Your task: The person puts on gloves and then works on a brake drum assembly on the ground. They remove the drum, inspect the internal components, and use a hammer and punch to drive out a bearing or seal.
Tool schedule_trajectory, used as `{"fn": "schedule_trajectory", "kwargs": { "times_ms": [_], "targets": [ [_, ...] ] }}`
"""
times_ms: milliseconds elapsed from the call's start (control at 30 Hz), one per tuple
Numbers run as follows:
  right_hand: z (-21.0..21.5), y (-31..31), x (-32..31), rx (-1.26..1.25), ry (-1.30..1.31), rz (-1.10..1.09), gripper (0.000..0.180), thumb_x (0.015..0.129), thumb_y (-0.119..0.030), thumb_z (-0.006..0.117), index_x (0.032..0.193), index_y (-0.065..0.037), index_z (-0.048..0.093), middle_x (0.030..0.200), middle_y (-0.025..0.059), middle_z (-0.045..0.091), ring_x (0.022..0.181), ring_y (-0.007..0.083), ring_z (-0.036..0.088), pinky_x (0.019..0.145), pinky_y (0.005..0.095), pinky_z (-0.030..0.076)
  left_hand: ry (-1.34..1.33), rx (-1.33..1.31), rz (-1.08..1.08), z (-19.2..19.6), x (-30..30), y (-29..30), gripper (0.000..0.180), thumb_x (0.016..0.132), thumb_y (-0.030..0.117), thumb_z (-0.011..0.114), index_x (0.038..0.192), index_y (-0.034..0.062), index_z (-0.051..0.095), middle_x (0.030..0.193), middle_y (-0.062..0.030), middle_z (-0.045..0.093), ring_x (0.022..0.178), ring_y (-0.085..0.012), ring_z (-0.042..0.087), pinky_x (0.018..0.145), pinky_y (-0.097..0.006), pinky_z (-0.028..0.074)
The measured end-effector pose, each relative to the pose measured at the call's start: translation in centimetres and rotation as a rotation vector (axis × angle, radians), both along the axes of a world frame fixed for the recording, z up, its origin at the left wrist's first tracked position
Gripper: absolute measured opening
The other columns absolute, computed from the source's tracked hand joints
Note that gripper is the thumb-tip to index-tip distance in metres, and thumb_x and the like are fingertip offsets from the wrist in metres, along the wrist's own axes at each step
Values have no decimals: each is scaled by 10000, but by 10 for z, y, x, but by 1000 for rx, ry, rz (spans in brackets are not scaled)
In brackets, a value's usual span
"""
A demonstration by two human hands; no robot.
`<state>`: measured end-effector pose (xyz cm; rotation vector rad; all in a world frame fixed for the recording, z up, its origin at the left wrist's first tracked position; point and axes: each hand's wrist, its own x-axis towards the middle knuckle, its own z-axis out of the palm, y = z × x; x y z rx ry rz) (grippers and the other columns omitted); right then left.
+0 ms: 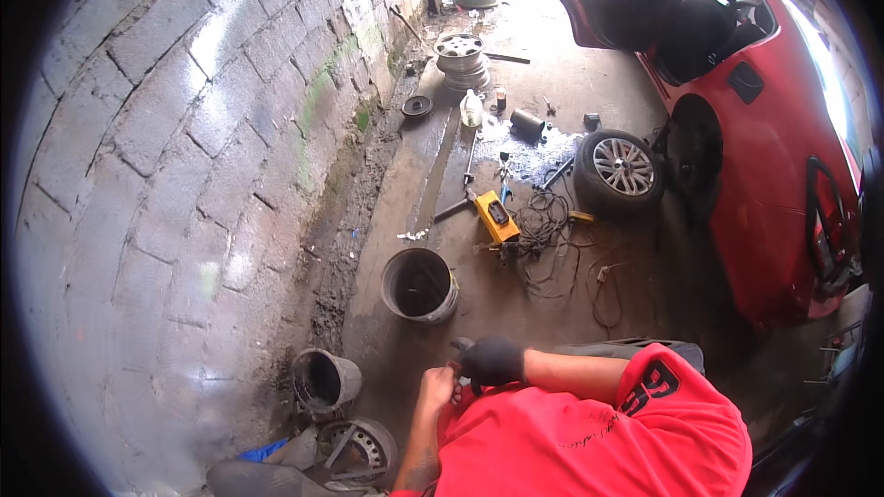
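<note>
Wet concrete floor [516,55] runs beside a block wall. At our chest, our bare left hand [438,388] and black-gloved right hand [493,361] pinch a small red piece [453,366]; it looks light, best held by its edges.

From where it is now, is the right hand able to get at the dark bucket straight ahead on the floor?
Probably yes: the right hand, in a black glove, sits just behind the dark bucket with only bare concrete between. It is busy, though, meeting the left hand over something small.
</note>
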<state>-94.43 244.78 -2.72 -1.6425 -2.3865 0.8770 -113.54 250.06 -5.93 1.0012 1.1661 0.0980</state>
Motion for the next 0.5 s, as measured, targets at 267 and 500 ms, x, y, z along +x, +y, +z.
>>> {"fn": "schedule_trajectory", "kwargs": {
  "times_ms": [267, 500],
  "targets": [
    [20, 81, 85, 14, 55, -272, 207, 773, -302, 705, 923, -163, 737, 793, 142, 706, 766, 367, 695, 643, 470, 536, -326, -397, -76, -17, 83, 128, 259, 986, 327, 605, 1005, 69, 603, 768, -60, 636, 632, -206, 657, 544, -310, 524],
    [21, 158, 217, 75, -142, -232, 133, 850, -281, 639, 841, -171, 714, 767, 100, 714, 717, 307, 715, 591, 458, 524, -364, -216, -162, -26, 233, 204, 226, 990, 181, 640, 1133, 15, 587, 965, -85, 666, 745, -190, 696, 666, -334, 603]
  ]
}}
